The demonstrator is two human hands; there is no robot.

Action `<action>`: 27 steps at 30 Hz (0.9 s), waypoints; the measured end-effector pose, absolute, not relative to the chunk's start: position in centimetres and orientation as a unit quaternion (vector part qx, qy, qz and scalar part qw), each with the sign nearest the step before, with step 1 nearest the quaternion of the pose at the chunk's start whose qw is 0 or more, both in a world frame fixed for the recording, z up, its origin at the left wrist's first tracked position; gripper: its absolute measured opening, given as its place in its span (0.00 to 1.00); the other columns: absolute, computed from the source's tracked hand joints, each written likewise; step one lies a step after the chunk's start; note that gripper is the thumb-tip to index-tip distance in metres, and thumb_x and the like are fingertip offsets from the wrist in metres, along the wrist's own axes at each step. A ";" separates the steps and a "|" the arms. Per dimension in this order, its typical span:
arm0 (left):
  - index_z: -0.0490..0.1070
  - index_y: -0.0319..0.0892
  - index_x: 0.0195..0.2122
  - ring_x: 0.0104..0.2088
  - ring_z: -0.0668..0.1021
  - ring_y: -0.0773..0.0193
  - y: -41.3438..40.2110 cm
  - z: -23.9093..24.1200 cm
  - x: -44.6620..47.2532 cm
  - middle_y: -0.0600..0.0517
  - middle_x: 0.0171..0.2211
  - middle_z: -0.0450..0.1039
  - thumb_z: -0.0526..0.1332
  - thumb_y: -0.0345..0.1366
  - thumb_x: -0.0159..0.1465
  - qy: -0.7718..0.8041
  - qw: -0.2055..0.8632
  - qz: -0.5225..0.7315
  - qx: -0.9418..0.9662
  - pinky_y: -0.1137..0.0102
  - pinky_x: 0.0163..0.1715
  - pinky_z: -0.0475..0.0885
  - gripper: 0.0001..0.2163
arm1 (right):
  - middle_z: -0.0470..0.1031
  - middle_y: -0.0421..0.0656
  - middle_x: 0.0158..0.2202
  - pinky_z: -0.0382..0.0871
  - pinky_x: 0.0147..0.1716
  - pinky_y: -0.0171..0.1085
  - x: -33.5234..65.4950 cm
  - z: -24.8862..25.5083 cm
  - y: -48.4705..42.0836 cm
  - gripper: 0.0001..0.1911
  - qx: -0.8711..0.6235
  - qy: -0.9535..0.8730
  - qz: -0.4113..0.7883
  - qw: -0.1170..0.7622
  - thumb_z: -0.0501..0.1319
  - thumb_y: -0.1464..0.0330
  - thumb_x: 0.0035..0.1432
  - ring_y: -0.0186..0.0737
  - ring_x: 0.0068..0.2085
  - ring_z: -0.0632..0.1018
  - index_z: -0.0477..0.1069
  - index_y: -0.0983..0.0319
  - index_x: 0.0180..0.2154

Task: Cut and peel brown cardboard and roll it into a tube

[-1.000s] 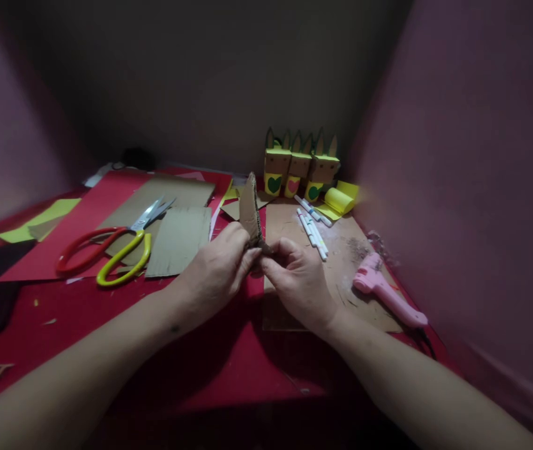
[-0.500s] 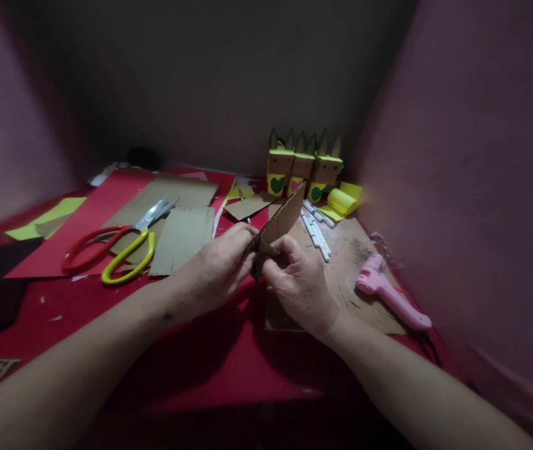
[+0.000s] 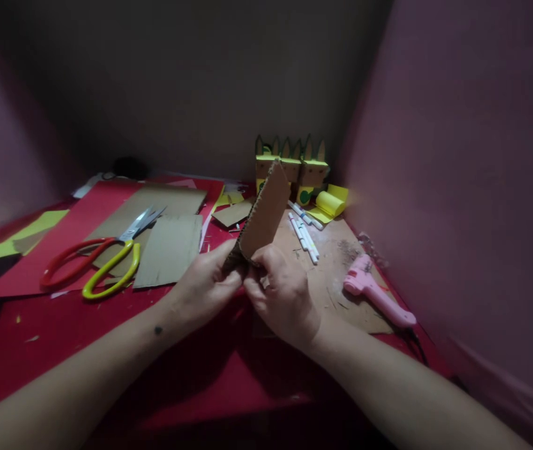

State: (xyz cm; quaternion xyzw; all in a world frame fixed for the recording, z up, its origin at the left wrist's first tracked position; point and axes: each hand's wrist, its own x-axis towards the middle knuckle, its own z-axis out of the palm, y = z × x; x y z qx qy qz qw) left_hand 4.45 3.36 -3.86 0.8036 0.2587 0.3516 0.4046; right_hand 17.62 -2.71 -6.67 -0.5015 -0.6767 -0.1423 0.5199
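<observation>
A folded piece of corrugated cardboard (image 3: 266, 209) stands tilted between my hands, its ridged edge toward the left. My left hand (image 3: 212, 278) is closed on its lower left side. With bent fingers, my right hand (image 3: 282, 290) grips the lower right side near the fold. The bottom of the piece is hidden by my fingers. Left of my hands lie scissors (image 3: 128, 236) with one red and one yellow handle, blades apart, resting partly on cardboard. Close to my left hand is a flat greyish cardboard rectangle (image 3: 167, 250).
Cardboard animal figures with pointed ears (image 3: 313, 172) stand at the back. White markers (image 3: 303, 236) and a pink glue gun (image 3: 378, 292) lie on a cardboard sheet (image 3: 336, 275) at the right. Yellow paper (image 3: 330, 203) curls behind the markers. Red paper (image 3: 27, 262) lies left.
The cardboard piece has turned so its broad face shows more, and my hands have shifted their hold around its lower part. The whole view has swung slightly right.
</observation>
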 end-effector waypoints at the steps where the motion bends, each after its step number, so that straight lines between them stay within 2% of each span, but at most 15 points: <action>1: 0.69 0.42 0.28 0.27 0.72 0.66 3.2 -4.0 4.6 0.56 0.24 0.70 0.57 0.31 0.57 0.260 0.418 0.356 0.794 0.72 0.28 0.69 0.03 | 0.65 0.40 0.26 0.65 0.28 0.35 17.5 -6.7 -2.7 0.05 -0.502 -0.680 -0.163 0.510 0.52 0.75 0.57 0.35 0.27 0.68 0.61 0.60 0.30; 3: 0.71 0.42 0.26 0.28 0.73 0.66 3.0 -4.2 4.7 0.56 0.24 0.72 0.59 0.32 0.57 0.263 0.459 0.384 0.757 0.72 0.31 0.70 0.04 | 0.67 0.44 0.28 0.67 0.30 0.37 17.4 -6.7 -2.7 0.06 -0.505 -0.684 -0.200 0.486 0.50 0.75 0.58 0.38 0.30 0.69 0.62 0.61 0.32; 7: 0.75 0.44 0.30 0.31 0.75 0.65 3.4 -4.6 4.5 0.57 0.29 0.76 0.64 0.32 0.56 0.281 0.504 0.445 0.685 0.71 0.39 0.72 0.02 | 0.66 0.48 0.31 0.69 0.35 0.42 17.4 -6.6 -2.3 0.03 -0.529 -0.684 -0.258 0.431 0.53 0.73 0.57 0.45 0.36 0.69 0.64 0.63 0.33; 11: 0.75 0.45 0.31 0.31 0.75 0.65 3.6 -4.3 4.2 0.57 0.29 0.77 0.66 0.32 0.55 0.297 0.469 0.444 0.703 0.70 0.39 0.73 0.03 | 0.65 0.46 0.29 0.68 0.33 0.42 17.7 -6.4 -2.3 0.07 -0.530 -0.697 -0.248 0.414 0.51 0.71 0.61 0.44 0.34 0.67 0.64 0.60 0.30; 14: 0.74 0.44 0.32 0.31 0.76 0.64 3.4 -4.0 4.2 0.55 0.30 0.77 0.63 0.33 0.59 0.291 0.426 0.443 0.733 0.68 0.37 0.75 0.01 | 0.65 0.46 0.30 0.67 0.33 0.42 17.8 -6.3 -2.3 0.09 -0.533 -0.705 -0.214 0.415 0.49 0.72 0.62 0.44 0.34 0.67 0.63 0.60 0.30; 17: 0.72 0.43 0.34 0.32 0.78 0.63 3.1 -4.2 4.3 0.53 0.30 0.77 0.59 0.32 0.62 0.277 0.323 0.441 0.790 0.68 0.34 0.75 0.03 | 0.65 0.45 0.29 0.68 0.33 0.42 18.0 -6.5 -2.1 0.08 -0.527 -0.704 -0.177 0.441 0.48 0.74 0.60 0.43 0.33 0.68 0.62 0.59 0.30; 19: 0.71 0.42 0.38 0.33 0.78 0.62 2.7 -4.6 4.3 0.51 0.32 0.77 0.57 0.30 0.63 0.246 0.188 0.451 0.837 0.68 0.35 0.75 0.05 | 0.66 0.44 0.30 0.69 0.33 0.41 18.1 -6.8 -1.9 0.07 -0.503 -0.706 -0.116 0.486 0.48 0.75 0.58 0.42 0.33 0.69 0.62 0.59 0.32; 22: 0.68 0.38 0.44 0.41 0.77 0.58 2.2 -5.1 4.2 0.44 0.40 0.76 0.54 0.25 0.63 0.187 -0.004 0.457 0.870 0.64 0.41 0.75 0.10 | 0.70 0.43 0.32 0.72 0.33 0.38 17.9 -7.2 -1.9 0.08 -0.456 -0.676 0.029 0.578 0.52 0.75 0.55 0.38 0.33 0.73 0.64 0.60 0.37; 24: 0.67 0.36 0.48 0.45 0.76 0.54 1.9 -5.1 4.2 0.39 0.44 0.74 0.54 0.23 0.63 0.170 -0.072 0.448 0.875 0.60 0.43 0.74 0.13 | 0.74 0.41 0.33 0.74 0.34 0.38 17.7 -7.3 -2.0 0.11 -0.441 -0.637 0.103 0.624 0.56 0.74 0.54 0.38 0.33 0.75 0.67 0.59 0.40; 27: 0.67 0.33 0.48 0.46 0.75 0.50 1.6 -4.9 4.0 0.37 0.44 0.73 0.55 0.22 0.62 0.146 -0.137 0.453 0.869 0.57 0.43 0.74 0.13 | 0.78 0.41 0.36 0.76 0.38 0.41 17.2 -7.3 -2.2 0.12 -0.473 -0.612 0.118 0.623 0.59 0.72 0.55 0.42 0.37 0.79 0.69 0.56 0.43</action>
